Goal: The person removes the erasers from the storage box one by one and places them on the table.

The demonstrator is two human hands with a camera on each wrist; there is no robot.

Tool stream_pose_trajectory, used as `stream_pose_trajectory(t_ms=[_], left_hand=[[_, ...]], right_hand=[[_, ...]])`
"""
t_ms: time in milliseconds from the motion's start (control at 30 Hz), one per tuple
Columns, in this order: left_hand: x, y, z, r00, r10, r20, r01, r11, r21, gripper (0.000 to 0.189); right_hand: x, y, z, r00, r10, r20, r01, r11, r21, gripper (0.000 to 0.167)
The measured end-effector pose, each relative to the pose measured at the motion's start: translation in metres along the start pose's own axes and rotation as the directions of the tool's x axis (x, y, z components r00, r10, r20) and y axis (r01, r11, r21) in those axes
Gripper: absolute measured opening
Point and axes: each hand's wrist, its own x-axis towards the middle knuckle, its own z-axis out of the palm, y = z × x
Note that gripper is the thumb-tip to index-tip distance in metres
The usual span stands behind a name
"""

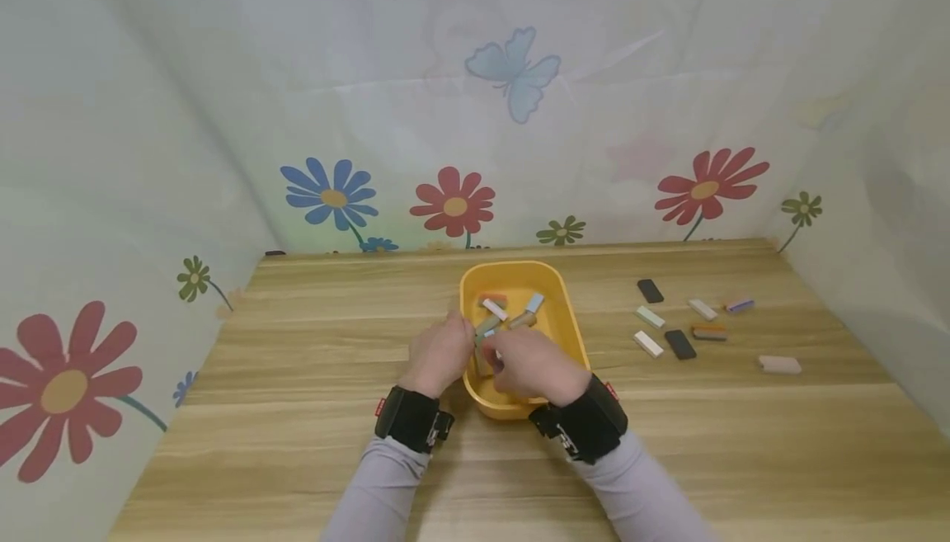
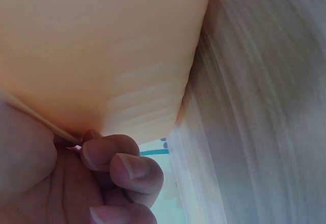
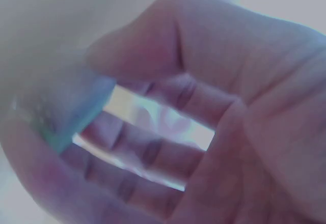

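A yellow plastic bin [image 1: 549, 280] stands in the middle of the table, with several small oblong blocks inside, among them a white block [image 1: 495, 309] and a light blue block [image 1: 534, 303]. My left hand [image 1: 439, 354] grips the bin's left rim, and its curled fingers [image 2: 135, 170] show against the bin's outer wall [image 2: 102, 40] in the left wrist view. Over the front half of the bin, my right hand [image 1: 533, 365] reaches inside. Between thumb and forefinger it pinches a small block with a green-blue side [image 3: 76, 109], blurred in the right wrist view.
Right of the bin, several more blocks lie spread on the wooden table [image 1: 312, 377]: a black block [image 1: 650, 290], a mint block [image 1: 650, 317], a striped orange and grey block [image 1: 708, 332] and a pinkish block [image 1: 779, 365]. A flower-printed curtain [image 1: 386, 96] closes off the back and sides.
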Motion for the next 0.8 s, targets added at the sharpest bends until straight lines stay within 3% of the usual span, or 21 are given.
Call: stream_pose_trajectory(t_ms=[200,367,467,800], left_hand=[[0.001,0.002,0.001,1.000,-0.013,-0.019,0.013,1.000,-0.010,0.030],[0.001,0.001,-0.001,0.999,-0.033,-0.005,0.033,0.999,-0.005,0.031],[0.000,0.001,-0.002,0.999,-0.040,-0.004,0.040,0.999,0.000,0.031],[0.000,0.001,0.000,1.000,-0.004,-0.015,0.004,1.000,0.016,0.030]], right_hand=[[-0.027,0.019,-0.041,0.994,0.107,-0.028,-0.103,0.988,0.112,0.015],[-0.050,0.045,-0.069,0.966,0.259,-0.013,-0.254,0.954,0.159,0.018],[-0.061,0.062,-0.077,0.954,0.300,-0.030,-0.289,0.938,0.191,0.018],[-0.082,0.104,-0.082,0.942,0.336,-0.014,-0.321,0.912,0.256,0.022]])
